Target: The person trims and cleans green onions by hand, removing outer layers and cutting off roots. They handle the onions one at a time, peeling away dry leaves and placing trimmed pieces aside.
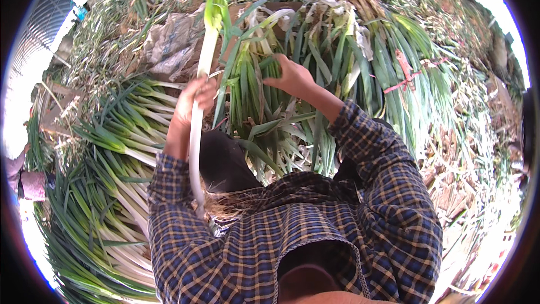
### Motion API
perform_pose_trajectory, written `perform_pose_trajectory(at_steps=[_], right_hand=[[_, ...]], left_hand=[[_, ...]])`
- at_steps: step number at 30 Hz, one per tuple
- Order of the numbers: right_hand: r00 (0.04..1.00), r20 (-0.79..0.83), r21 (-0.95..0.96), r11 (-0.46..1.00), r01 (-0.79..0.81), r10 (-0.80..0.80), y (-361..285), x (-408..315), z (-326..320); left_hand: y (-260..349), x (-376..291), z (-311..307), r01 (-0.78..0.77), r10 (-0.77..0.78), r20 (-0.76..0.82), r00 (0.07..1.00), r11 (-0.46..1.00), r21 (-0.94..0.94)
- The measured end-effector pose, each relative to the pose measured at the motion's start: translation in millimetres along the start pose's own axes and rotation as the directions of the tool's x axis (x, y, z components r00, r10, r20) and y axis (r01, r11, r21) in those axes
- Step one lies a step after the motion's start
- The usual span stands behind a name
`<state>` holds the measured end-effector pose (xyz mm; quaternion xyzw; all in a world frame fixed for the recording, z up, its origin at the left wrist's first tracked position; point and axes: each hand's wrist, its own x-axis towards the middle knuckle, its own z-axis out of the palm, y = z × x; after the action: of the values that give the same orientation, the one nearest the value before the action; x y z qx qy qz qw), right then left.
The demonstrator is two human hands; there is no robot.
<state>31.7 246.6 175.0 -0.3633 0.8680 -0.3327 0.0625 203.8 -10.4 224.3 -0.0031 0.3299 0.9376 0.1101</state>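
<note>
My left hand (195, 100) is closed around the white shank of a long leek or large green onion (206, 52). Its green top points away from me and its root end hangs down by my lap. To the right, my right hand (291, 77) is raised over a heap of green leaves (253, 88), with thumb and fingers apart; I see nothing held in it. Peeled stalks with clean white shanks (130, 202) lie in a row along my left side. Dry roots (232, 206) rest near my lap.
Right of centre lies a bundle of untrimmed stalks (392, 55) with brown roots, with a pink-red tie (407, 77) on it. A crumpled woven sack (175, 46) lies beyond my left hand. Leaf scraps (460, 143) cover the ground around. At the far left edge is part of another person (33, 185).
</note>
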Motion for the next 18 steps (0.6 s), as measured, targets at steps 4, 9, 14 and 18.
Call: perform_pose_trajectory(at_steps=[4,9,14,18], right_hand=[[0.909,-0.403,0.068,0.986,0.150,-0.111,7,23,10],[0.960,-0.028,0.624,0.746,0.235,-0.279,72,51,28],[0.979,-0.119,0.549,0.833,-0.073,0.164,110,52,6],[0.987,0.159,0.096,0.995,-0.019,0.003,70,29,-2]], left_hand=[[-46,-21,58,0.114,-0.022,-0.247,0.969,0.923,0.369],[-85,-29,78,0.297,-0.241,-0.203,0.949,0.901,0.317],[-103,-65,64,0.222,-0.129,-0.259,0.957,0.902,0.370],[-111,-83,59,0.186,-0.128,-0.247,0.960,0.955,0.230]])
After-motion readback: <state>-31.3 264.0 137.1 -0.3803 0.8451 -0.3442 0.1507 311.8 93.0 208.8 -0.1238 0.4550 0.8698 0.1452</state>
